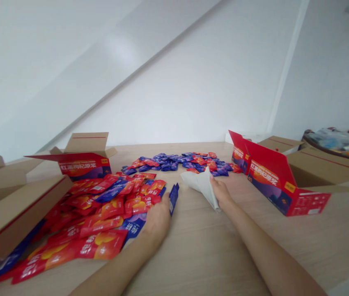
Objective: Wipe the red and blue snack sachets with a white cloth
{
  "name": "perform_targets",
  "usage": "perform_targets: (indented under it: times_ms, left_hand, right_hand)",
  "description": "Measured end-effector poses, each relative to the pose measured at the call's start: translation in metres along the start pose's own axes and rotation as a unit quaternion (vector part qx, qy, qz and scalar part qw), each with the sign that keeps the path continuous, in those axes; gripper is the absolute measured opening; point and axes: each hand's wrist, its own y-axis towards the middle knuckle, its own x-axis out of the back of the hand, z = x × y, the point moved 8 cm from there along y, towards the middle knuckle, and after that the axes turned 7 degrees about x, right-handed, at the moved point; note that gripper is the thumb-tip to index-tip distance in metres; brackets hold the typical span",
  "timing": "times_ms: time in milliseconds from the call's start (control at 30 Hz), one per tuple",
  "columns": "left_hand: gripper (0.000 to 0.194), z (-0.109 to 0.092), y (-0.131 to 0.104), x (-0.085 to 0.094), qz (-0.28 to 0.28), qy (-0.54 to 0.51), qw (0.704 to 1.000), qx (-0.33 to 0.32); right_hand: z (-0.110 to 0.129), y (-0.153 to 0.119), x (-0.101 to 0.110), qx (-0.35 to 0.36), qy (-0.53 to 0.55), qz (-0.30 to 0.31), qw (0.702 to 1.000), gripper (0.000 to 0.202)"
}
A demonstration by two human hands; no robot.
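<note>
My left hand (156,218) is at the right edge of a heap of red sachets (109,207). Its fingers are closed on a dark blue sachet (173,198) that stands up beyond them. A few blue sachets also lie among the red ones. To the right, my right hand (220,192) grips a white cloth (201,185) by its right side, fingers partly hidden behind it. The cloth is thin and creased, hanging a little over the table (199,246). It could also be a soft bag; its exact kind is unclear.
At the back lies a mixed pile of blue and red sachets (168,162). Open red cartons stand left (83,164) and right (269,181). A brown carton flap (23,213) juts in at near left. Plastic-wrapped items (340,142) sit at far right, and a white wall rises behind.
</note>
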Motion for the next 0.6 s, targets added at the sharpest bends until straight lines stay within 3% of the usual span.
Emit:
perform_targets:
  times_ms: [100, 133, 200, 233, 300, 367, 433, 600]
  left_hand:
    - [0.035, 0.016, 0.010, 0.002, -0.014, -0.171, 0.985, -0.009]
    - [0.033, 0.019, 0.011, 0.001, -0.015, -0.216, 0.976, -0.020]
    - [0.033, 0.022, 0.013, -0.002, -0.016, -0.269, 0.962, -0.033]
    - [0.032, 0.024, 0.013, -0.003, -0.020, -0.281, 0.959, -0.031]
    - [0.029, 0.028, 0.015, -0.005, -0.026, -0.285, 0.958, -0.009]
    - [0.028, 0.030, 0.017, -0.009, -0.013, -0.283, 0.959, 0.012]
    - [0.031, 0.028, 0.019, -0.015, 0.032, -0.287, 0.957, 0.011]
    - [0.034, 0.020, 0.018, -0.035, 0.150, -0.261, 0.953, 0.021]
  right_hand:
    - [0.020, -0.020, -0.013, 0.047, 0.025, 0.006, 0.999, 0.065]
    - [0.030, -0.033, -0.026, 0.080, 0.022, 0.033, 0.996, 0.068]
    - [0.049, -0.067, -0.062, 0.148, -0.010, 0.145, 0.978, 0.069]
    - [0.057, -0.088, -0.081, 0.177, -0.030, 0.214, 0.960, 0.068]
    - [0.067, -0.129, -0.115, 0.252, -0.091, 0.354, 0.896, 0.067]
    - [0.068, -0.151, -0.129, 0.306, -0.166, 0.420, 0.838, 0.068]
    - [0.063, -0.147, -0.127, 0.318, -0.225, 0.432, 0.813, 0.066]
    - [0.036, -0.095, -0.102, 0.260, -0.301, 0.405, 0.823, 0.058]
